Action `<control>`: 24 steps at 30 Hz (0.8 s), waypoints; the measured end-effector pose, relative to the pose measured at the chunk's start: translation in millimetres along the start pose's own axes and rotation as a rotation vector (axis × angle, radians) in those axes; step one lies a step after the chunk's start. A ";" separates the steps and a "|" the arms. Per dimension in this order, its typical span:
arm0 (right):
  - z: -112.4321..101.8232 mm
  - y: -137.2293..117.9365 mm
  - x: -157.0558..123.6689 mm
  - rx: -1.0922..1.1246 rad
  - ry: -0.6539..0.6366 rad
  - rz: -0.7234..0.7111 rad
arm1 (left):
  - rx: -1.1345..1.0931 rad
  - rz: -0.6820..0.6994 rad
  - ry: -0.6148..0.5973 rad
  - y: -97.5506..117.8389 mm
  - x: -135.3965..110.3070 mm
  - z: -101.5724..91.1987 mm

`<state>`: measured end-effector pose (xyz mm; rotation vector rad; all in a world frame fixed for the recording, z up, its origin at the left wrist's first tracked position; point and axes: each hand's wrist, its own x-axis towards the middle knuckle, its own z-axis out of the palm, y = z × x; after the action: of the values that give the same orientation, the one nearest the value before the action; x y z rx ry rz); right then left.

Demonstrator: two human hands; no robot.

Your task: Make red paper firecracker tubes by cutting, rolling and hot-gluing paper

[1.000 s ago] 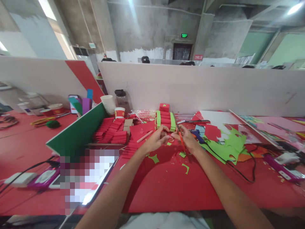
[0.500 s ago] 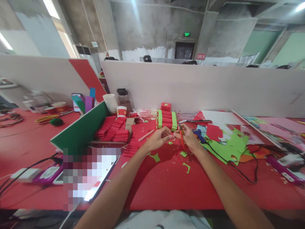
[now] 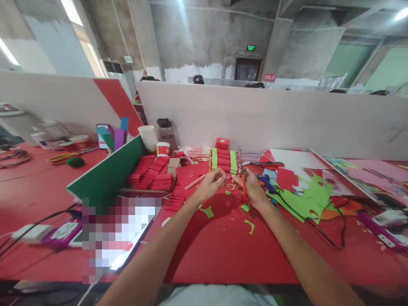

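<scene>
In the middle of the red table, my left hand [image 3: 214, 184] is closed with its fingertips pinched. A tiny reddish bit shows at those fingertips, too small to name. Close to its right, my right hand [image 3: 253, 189] has a pair of scissors [image 3: 244, 187] hooked in its fingers, orange handles down and blades pointing away from me. Just beyond both hands lies a bundle of red paper rolls [image 3: 223, 160] with two green bands, and a red box with a star [image 3: 222, 143] behind it. Green paper scraps [image 3: 208, 211] and a small pale ring [image 3: 231, 186] lie below the hands.
On the right are a blue glue gun [image 3: 267, 182] with its black cord and a cut green sheet [image 3: 299, 195]. Folded red pieces [image 3: 149, 170] fill a tray behind a green board [image 3: 106, 170] on the left. A lit tablet [image 3: 134, 238] lies nearer me.
My hands have drawn slightly apart. The scissors stand out more plainly, their blades tipped further away, and the pale ring on the table is now more visible.
</scene>
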<state>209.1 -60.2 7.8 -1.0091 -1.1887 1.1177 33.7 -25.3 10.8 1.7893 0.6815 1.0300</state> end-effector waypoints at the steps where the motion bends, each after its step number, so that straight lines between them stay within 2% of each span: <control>1: -0.7 -0.2 -0.4 0.009 -0.023 0.014 | -0.006 0.002 0.037 -1.4 0.8 -0.5; 7: -15.3 -1.5 -3.6 -0.074 -0.262 0.128 | -0.095 0.010 0.217 -4.4 5.6 -6.3; 10: -21.5 -3.8 -4.5 -0.243 -0.343 0.092 | -0.131 -0.016 0.298 -2.4 7.2 -9.0; 13: -24.5 -5.9 -3.6 -0.403 -0.367 0.017 | -0.199 -0.054 0.345 0.9 7.9 -10.4; 17: -25.9 -9.5 -3.8 -0.525 -0.389 0.016 | -0.283 -0.101 0.393 5.3 7.2 -10.8; 24: -18.7 -26.5 -14.2 -0.569 -0.447 0.057 | -0.290 -0.145 0.421 4.2 7.4 -11.6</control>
<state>230.2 -79.0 29.2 -1.2578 -1.9203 1.1051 27.3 -15.9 19.7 1.2654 0.8536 1.3458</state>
